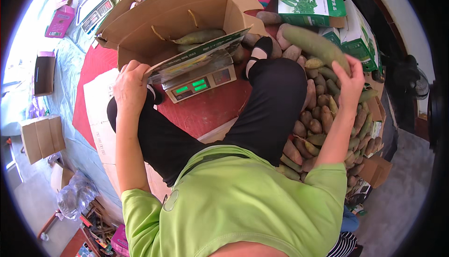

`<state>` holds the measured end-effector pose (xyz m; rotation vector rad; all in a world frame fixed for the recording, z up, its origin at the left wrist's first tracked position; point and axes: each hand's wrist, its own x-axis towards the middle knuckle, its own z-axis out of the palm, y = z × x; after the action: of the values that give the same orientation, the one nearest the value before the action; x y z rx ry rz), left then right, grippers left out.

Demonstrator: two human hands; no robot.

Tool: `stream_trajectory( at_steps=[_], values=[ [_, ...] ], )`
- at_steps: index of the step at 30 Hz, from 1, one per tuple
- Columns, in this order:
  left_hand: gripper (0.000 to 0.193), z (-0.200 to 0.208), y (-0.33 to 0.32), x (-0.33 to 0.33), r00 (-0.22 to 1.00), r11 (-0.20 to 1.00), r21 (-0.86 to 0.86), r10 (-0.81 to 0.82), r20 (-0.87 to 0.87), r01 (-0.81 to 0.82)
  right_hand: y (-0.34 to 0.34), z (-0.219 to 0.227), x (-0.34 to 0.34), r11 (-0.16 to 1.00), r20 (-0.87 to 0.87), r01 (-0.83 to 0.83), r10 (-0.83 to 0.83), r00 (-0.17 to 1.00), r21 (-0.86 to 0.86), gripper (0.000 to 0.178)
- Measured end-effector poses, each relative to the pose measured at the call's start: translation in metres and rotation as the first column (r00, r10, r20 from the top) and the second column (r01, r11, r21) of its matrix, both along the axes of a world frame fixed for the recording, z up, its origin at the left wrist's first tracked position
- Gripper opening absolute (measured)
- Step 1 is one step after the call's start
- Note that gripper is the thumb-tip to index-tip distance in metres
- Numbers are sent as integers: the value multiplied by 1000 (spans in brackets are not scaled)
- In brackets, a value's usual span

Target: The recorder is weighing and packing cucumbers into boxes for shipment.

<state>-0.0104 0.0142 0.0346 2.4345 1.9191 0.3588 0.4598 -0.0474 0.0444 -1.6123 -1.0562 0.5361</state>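
Observation:
My right hand (350, 80) is closed round one end of a long green radish (314, 43), raised above a heap of vegetables at my right. An open cardboard box (135, 25) stands in front of me on a digital scale (200, 85) whose green display is lit. Inside the box lies a green radish (200, 37), with part of another below it, mostly hidden by the front flap. My left hand (130, 85) has its fingers bent over the box's near left corner, by the printed front flap (196, 60).
The heap of radishes and reddish roots (322, 117) spreads along my right leg. Printed green and white boxes (311, 0) stand behind it. A second scale (96, 9) is at the far left, and a small brown carton (43, 138) lies at the left. Red cloth (196, 117) covers the floor before me.

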Motion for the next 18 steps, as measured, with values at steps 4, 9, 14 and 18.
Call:
stream_trajectory(
  at_steps=[4, 9, 14, 18],
  values=[
    [7, -4, -2, -3, 1000, 1000, 26, 14, -16, -14, 48, 33, -44, 974, -27, -189, 194, 981, 125, 33],
    [7, -4, -2, -2, 999, 999, 37, 29, -32, -28, 95, 46, -119, 876, 28, -468, 468, 883, 121, 32],
    [7, -5, 0, -3, 1000, 999, 23, 22, -20, -22, 109, 42, -179, 874, 395, -458, 368, 842, 162, 47],
    [7, -6, 3, -4, 1000, 1000, -2, 5, -16, -5, 123, 2, -122, 818, 155, -557, 537, 829, 148, 34]
  ],
)
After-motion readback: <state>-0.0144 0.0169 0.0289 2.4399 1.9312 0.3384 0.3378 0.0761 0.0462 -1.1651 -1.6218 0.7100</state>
